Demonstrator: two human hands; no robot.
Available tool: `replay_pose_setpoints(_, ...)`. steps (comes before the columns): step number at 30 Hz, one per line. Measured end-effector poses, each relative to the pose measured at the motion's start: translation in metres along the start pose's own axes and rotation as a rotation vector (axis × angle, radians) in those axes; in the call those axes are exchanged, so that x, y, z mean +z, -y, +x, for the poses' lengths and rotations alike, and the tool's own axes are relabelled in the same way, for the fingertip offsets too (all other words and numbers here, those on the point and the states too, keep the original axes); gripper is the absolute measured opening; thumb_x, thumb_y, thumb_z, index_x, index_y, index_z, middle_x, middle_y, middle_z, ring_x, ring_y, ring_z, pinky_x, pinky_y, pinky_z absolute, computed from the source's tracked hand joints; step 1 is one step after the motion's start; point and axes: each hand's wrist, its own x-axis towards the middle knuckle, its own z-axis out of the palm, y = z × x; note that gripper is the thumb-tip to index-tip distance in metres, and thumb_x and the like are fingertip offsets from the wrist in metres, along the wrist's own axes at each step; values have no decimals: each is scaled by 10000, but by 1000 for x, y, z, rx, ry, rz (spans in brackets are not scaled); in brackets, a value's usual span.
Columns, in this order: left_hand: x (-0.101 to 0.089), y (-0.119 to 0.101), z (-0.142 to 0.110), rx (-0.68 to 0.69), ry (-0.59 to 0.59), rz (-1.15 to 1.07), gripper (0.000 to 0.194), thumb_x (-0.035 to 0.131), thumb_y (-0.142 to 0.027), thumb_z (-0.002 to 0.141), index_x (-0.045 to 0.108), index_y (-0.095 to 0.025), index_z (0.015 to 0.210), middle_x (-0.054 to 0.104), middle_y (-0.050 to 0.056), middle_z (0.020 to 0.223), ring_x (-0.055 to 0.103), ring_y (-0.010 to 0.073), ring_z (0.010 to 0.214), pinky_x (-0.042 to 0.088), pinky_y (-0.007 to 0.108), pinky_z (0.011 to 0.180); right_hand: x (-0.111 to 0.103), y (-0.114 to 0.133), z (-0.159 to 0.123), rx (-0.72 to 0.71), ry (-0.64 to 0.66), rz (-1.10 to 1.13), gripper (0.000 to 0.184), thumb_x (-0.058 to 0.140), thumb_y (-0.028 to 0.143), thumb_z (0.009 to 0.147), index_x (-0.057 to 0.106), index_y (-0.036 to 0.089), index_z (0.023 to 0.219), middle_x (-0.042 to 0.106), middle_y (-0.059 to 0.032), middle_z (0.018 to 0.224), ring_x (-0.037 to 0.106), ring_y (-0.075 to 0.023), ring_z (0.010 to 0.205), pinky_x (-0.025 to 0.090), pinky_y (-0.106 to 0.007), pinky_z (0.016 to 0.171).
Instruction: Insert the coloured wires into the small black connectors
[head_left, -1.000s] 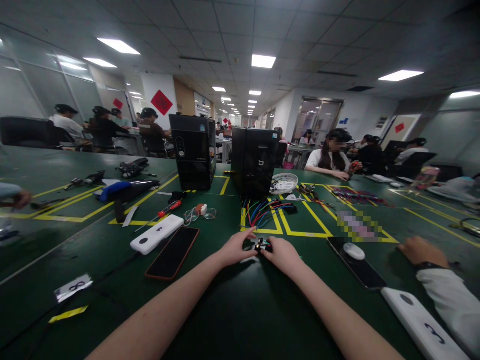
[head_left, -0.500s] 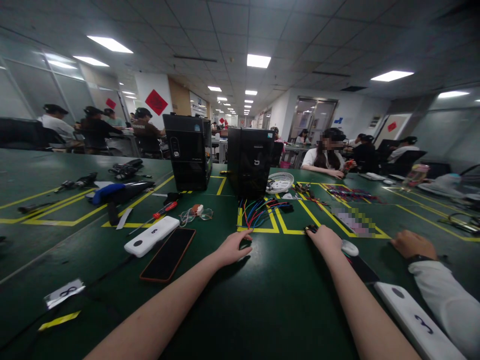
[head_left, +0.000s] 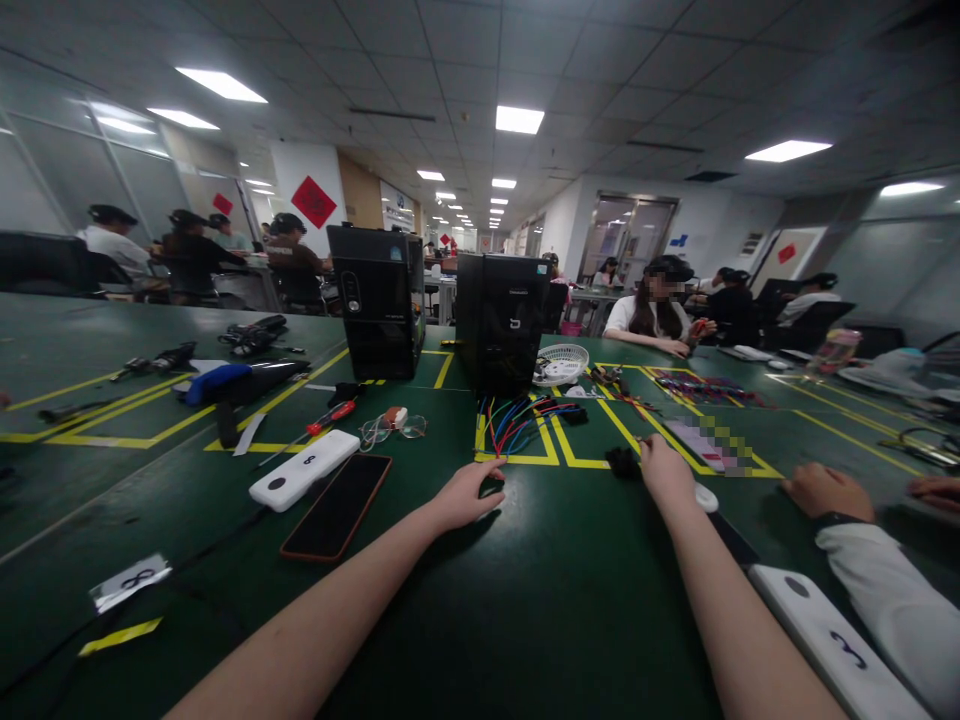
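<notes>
My left hand [head_left: 469, 492] rests on the green table with thumb and fingers apart and nothing between them. Just beyond its fingertips lies a fan of red, blue and green wires [head_left: 517, 425] inside a yellow taped box. My right hand [head_left: 667, 472] is further right, seen from behind; its partly hidden fingers look loosely apart. A small black piece [head_left: 622, 462], too dark to name exactly, lies on the table left of these fingers, apart from them. A white mouse-like object [head_left: 706, 498] is partly covered by my right hand.
Two black computer cases [head_left: 501, 325] stand ahead. On the left lie a phone [head_left: 337, 508], a white power bank [head_left: 304, 472], a red-handled screwdriver [head_left: 330, 420] and glasses [head_left: 394, 427]. A white basket [head_left: 560, 366] sits beyond the wires. A co-worker's hand [head_left: 829, 492] rests at right.
My right hand has moved right from beside my left hand, carrying the black piece, which now lies on the table apart from its fingers. My left hand has stayed near the wires.
</notes>
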Motion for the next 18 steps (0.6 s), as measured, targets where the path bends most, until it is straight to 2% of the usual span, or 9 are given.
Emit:
replay_pose_setpoints(7,-2,-4,1,9,22,54,374,589,-270,787,559,-203,1154,604,65,1150,532,229,1082,383,360,973,2,-4,3,-142,-12,-19,292,403,314,875,593,179,1050,667,-111,942,616,-222,856,398,-275,664)
replay_pose_setpoints(13,-4,-6,1,28,39,76,327,585,-249,789,581,-190,1111,612,65,1135,535,224,1076,384,359,970,9,1,3,-238,13,-84,316,400,261,862,640,169,1045,677,-104,958,616,-215,880,398,-269,697)
replay_pose_setpoints(18,-4,-7,1,26,39,81,313,581,-249,795,585,-191,1103,615,66,1124,536,219,1068,388,357,964,9,2,3,-254,39,-83,322,414,261,854,649,174,1056,679,-104,979,616,-220,888,407,-271,697)
